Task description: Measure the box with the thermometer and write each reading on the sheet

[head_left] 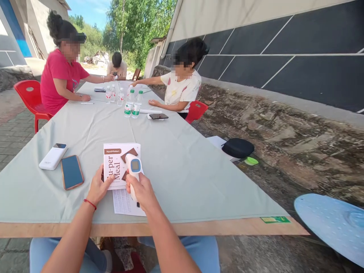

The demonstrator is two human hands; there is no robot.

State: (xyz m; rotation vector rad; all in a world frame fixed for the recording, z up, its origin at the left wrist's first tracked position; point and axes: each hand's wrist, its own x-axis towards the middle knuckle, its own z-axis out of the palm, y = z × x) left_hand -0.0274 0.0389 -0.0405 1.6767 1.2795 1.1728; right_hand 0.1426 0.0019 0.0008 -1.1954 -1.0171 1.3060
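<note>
My left hand (100, 185) grips the left edge of a white box (111, 184) printed "NutriMotion", its thumb on the front face. In my right hand (141, 190) is a white and blue infrared thermometer (133, 168), fingers wrapped round its handle. The thermometer's small grey screen faces me, and its head overlaps the right part of the box. Under the box a sheet of paper with rows of writing (126, 203) lies on the table, partly covered.
A phone (72, 171) and a white power bank (53, 156) lie left on the cloth-covered table (182, 178). Several water bottles (137, 104) and another phone (158, 116) stand or lie farther off. Three people (61, 72) sit around the table. A black case (238, 148) is beyond the right edge.
</note>
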